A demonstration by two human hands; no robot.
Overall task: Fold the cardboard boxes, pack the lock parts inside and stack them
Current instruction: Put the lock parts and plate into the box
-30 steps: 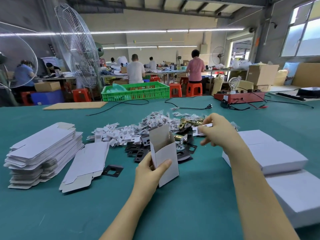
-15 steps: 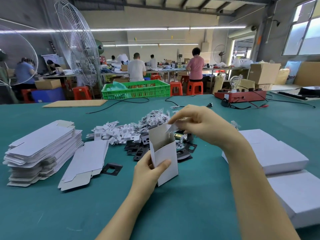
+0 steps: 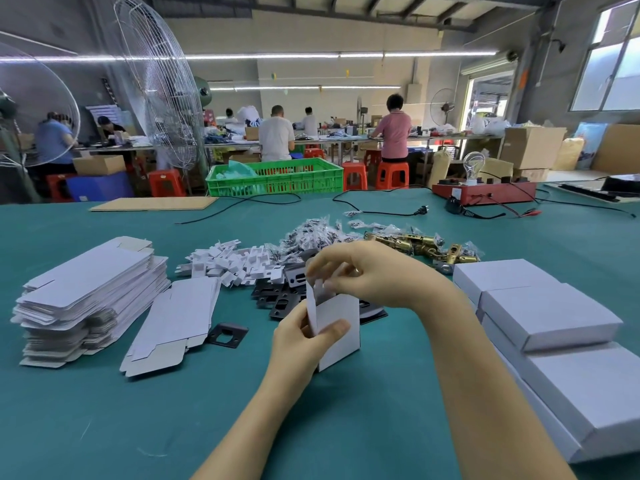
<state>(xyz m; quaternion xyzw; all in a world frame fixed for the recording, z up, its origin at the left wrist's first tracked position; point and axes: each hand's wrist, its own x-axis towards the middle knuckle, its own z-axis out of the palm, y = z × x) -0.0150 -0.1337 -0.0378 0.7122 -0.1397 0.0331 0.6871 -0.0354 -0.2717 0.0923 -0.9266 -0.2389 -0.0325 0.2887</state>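
My left hand [image 3: 301, 341] grips a small white cardboard box [image 3: 341, 344] that stands upright on the green table, thumb across its front. Right above the box's open top, my right hand [image 3: 374, 275] has its fingertips pinched on a small white part at the opening; most of the part is hidden by the fingers. Behind the box lie black lock plates [image 3: 273, 297], white plastic pieces [image 3: 235, 261], bagged screws [image 3: 311, 232] and brass latches [image 3: 422, 247]. Folded white boxes [image 3: 554, 323] are stacked at the right.
A tall stack of flat box blanks [image 3: 90, 289] sits at the left, with a few loose blanks [image 3: 173, 320] and one black plate [image 3: 227, 336] beside it. A green crate [image 3: 277, 178], black cables [image 3: 381, 211] and a red tester [image 3: 485, 192] line the far edge.
My right hand has come from the parts pile leftward and down to the box's open top with a small white part. My left hand keeps the box upright in the same spot.
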